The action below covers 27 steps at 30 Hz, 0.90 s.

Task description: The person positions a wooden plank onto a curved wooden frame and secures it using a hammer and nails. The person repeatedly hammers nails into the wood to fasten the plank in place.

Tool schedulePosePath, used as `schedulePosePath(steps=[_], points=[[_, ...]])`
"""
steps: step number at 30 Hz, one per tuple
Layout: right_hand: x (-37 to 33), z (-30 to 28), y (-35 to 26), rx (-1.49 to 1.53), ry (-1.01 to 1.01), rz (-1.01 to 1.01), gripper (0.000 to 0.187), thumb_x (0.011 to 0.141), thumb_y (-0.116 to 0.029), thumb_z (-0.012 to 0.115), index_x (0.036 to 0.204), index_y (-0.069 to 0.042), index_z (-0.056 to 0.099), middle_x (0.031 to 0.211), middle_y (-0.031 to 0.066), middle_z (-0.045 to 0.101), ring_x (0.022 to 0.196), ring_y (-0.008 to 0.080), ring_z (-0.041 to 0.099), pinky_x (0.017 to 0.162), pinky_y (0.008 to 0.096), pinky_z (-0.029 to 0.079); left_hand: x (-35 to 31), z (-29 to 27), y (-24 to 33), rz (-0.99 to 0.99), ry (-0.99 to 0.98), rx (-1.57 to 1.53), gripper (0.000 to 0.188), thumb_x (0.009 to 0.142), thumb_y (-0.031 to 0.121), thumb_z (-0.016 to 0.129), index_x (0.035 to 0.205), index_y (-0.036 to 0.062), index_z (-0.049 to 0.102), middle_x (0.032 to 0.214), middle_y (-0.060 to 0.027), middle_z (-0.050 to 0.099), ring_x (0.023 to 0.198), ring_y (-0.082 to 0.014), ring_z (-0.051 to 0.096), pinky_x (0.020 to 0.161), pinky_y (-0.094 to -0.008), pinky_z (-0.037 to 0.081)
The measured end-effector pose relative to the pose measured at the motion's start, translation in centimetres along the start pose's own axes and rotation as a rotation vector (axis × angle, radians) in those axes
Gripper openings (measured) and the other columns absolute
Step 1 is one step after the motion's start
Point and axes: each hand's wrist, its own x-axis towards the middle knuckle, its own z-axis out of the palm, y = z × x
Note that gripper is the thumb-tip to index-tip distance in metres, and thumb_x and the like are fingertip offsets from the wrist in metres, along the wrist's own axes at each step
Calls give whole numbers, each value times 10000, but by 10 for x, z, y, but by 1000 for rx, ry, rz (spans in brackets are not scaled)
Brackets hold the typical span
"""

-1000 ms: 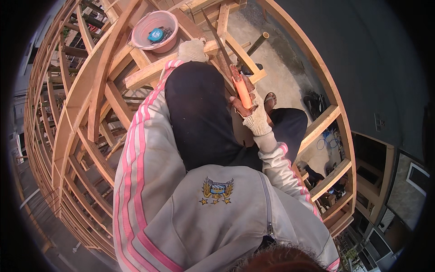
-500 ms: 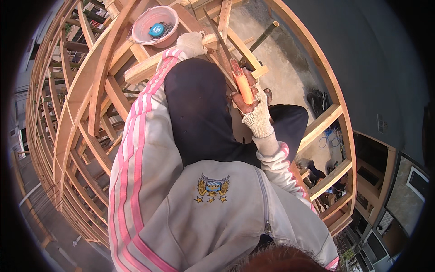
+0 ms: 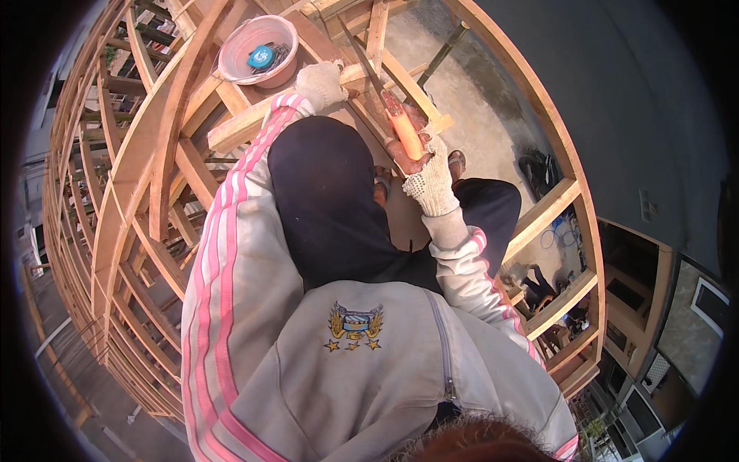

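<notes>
A handsaw with an orange handle (image 3: pixel 406 132) is in my right hand (image 3: pixel 429 175), which wears a cream knitted glove that leaves the fingertips bare. Its long narrow blade (image 3: pixel 365 61) points away from me and crosses a light wooden bar (image 3: pixel 250 123). My left hand (image 3: pixel 320 83), in a similar glove, is closed over that bar to the left of the blade; its fingers are partly hidden. Where the blade meets the wood is too small to tell whether there is a cut.
A pink bucket (image 3: pixel 258 37) holding a blue tape measure (image 3: pixel 262 56) and many nails stands beyond my left hand. Curved timber ribs (image 3: pixel 165 138) surround me on the left, and a curved beam (image 3: pixel 558 135) with crosspieces on the right. Concrete floor (image 3: pixel 477 96) lies below.
My right hand has pushed the saw a little farther away from me along its length. My left hand stays on the bar. The view has shifted slightly.
</notes>
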Motion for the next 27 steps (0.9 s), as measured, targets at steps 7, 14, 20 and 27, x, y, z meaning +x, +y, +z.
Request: schedulePosePath(steps=[7, 14, 20, 27], points=[[-156, -82, -34, -79, -249, 98, 632, 898, -171, 642, 1497, -10, 519, 1402, 200, 596, 1307, 372, 564, 1102, 491, 422, 3, -9, -15, 28, -63, -54, 729, 758, 605, 810, 1258, 88, 693, 1051, -174, 769, 984, -381, 753, 852, -488, 597], [-20, -22, -28, 15, -144, 192, 589, 867, -96, 732, 1433, -11, 594, 1238, 189, 687, 1076, 300, 656, 981, 375, 511, 10, 4, -8, -27, 21, -9, 671, 783, 557, 798, 1241, 80, 681, 1068, -160, 776, 996, -377, 757, 872, -483, 601], [-91, -53, -33, -42, -185, 157, 640, 851, -51, 658, 1483, -31, 558, 1335, 162, 613, 1217, 304, 594, 1046, 391, 468, 2, -5, -13, -18, 37, -6, 684, 814, 583, 787, 1251, 71, 669, 1166, -180, 750, 1064, -376, 741, 882, -491, 600], [-46, -35, -23, 4, -195, 98, 516, 866, -74, 678, 1376, -27, 613, 1329, 188, 610, 1143, 350, 625, 1003, 409, 480, -14, 18, -2, -35, 109, -23, 573, 862, 480, 771, 1263, 86, 663, 1203, -165, 717, 1064, -368, 738, 887, -488, 598]])
